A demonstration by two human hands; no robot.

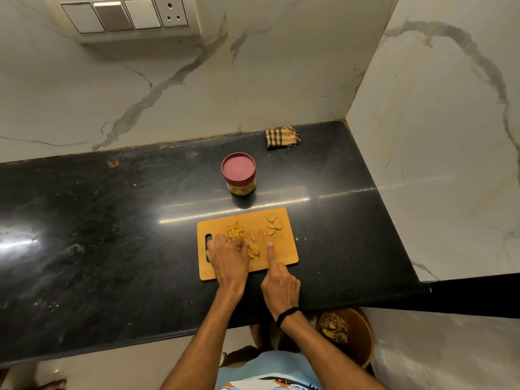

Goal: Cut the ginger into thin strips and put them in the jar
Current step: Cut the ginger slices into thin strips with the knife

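Observation:
A wooden cutting board (284, 249) lies on the black counter. On it are a pile of cut ginger strips (236, 230), a ginger piece (253, 249) and several slices (274, 223) at the far right corner. My left hand (228, 257) rests on the board's left half, its fingers curled down on the ginger piece. My right hand (280, 285) is beside it, index finger stretched forward along a knife seen edge-on, the other fingers curled under; the handle is hidden. Behind the board stands the jar (241, 188), its red lid (238, 168) on.
A folded checked cloth (282, 137) lies near the back wall. Marble walls close the counter at the back and right. A brown bin (357, 333) holding peels stands on the floor below the counter's front edge. The counter (112, 220) stretches far to the left.

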